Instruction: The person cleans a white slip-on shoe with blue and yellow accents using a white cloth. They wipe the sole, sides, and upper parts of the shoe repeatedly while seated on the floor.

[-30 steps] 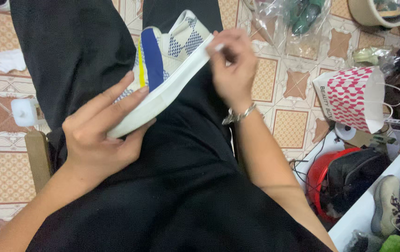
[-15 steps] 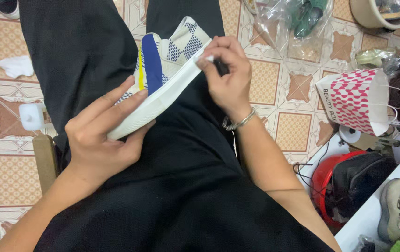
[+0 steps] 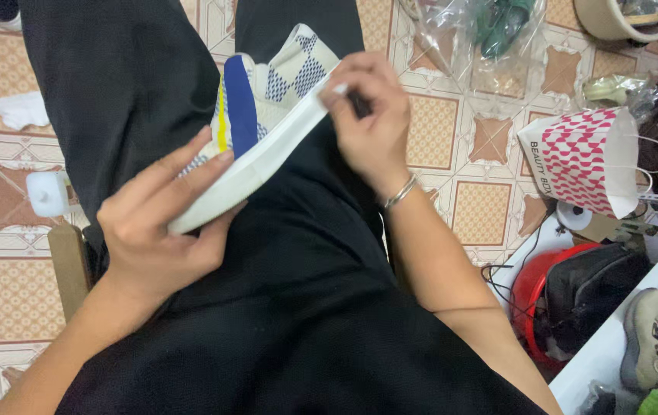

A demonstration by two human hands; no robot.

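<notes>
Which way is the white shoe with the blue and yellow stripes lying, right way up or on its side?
On its side. The white shoe shows its pale sole edge, gripped by the left hand over the lap.

Centre of frame: a white-soled sneaker (image 3: 267,131) with blue, yellow and checkered panels lies tilted across a lap in black trousers (image 3: 283,307). The left hand (image 3: 160,230) grips its lower end from beneath, at lower left. The right hand (image 3: 371,123), wearing a silver bracelet (image 3: 400,192), pinches the sole's upper end. At right, a red-and-white patterned paper bag (image 3: 582,157) lies on the tiled floor (image 3: 482,207).
</notes>
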